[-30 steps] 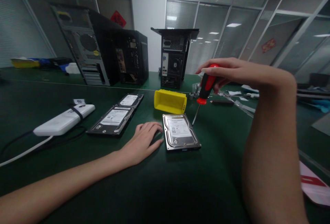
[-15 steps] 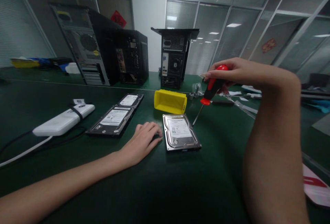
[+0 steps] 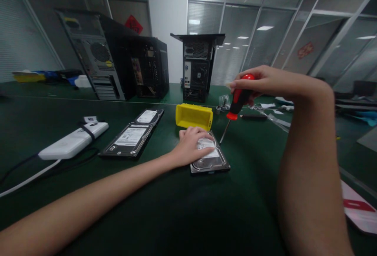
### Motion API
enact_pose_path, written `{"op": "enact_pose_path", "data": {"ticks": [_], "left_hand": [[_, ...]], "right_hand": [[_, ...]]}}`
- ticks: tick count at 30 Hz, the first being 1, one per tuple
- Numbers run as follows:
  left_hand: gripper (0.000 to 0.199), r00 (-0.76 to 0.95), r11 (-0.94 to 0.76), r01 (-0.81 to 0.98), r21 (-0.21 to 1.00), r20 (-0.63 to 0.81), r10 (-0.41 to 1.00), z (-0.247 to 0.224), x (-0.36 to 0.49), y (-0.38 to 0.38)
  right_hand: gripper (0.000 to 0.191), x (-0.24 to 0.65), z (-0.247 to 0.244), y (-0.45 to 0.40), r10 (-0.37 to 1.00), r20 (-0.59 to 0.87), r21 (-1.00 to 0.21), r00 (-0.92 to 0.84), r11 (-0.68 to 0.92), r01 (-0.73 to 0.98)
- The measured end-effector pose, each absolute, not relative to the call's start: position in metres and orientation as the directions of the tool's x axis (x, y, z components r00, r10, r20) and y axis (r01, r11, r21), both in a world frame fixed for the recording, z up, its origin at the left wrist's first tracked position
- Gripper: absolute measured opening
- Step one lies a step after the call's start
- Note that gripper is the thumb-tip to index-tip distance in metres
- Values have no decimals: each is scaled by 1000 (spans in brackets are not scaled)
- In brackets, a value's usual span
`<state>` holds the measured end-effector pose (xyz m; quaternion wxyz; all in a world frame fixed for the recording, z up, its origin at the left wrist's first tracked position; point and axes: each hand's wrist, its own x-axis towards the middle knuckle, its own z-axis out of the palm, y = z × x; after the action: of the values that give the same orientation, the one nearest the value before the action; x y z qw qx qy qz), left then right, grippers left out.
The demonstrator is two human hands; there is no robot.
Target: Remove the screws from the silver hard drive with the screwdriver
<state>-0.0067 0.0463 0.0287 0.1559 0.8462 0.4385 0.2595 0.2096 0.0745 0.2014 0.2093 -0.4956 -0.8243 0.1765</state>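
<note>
A silver hard drive lies flat on the green table, its white label partly covered by my left hand. That hand rests across the drive's top from the left, thumb and fingers apart. In my right hand is a red-and-black screwdriver, gripped by its handle. The screwdriver slants down to the left, its tip at the drive's right edge; whether it sits in a screw is too small to tell. Just behind the drive, a yellow plastic bin lies with its opening toward me.
Two more hard drives lie end to end on the left, beside a white power strip with cables. Computer cases stand at the back. A dark pen-like object and clear plastic wrapping lie on the right.
My left hand has moved right, from the table beside the hard drive onto its top. My right hand and the screwdriver keep nearly the same place at the drive's edge.
</note>
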Motion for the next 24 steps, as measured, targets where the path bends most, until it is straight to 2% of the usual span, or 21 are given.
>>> {"op": "enact_pose_path", "data": {"ticks": [3,9,13,18,20,24], "left_hand": [[33,471,-545,697,466,275,838,29,11,59],[22,483,-583,699,414,327,812,24,23,67],[19,483,-590,693,414,341,807,26,27,67],[19,474,-592,682,430,357,805,25,29,65],[20,468,-594,680,431,369,803,23,28,64],[30,470,-610,658,441,393,791,22,27,64]], "right_hand": [[44,215,200,76,892,176,-502,-416,445,742],[45,219,199,79,884,165,-536,-438,453,713],[54,216,200,82,861,209,-449,-464,506,736],[48,214,200,81,844,238,-379,-480,536,755],[43,213,200,79,845,238,-388,-479,535,750],[31,211,201,74,857,219,-487,-467,511,708]]}}
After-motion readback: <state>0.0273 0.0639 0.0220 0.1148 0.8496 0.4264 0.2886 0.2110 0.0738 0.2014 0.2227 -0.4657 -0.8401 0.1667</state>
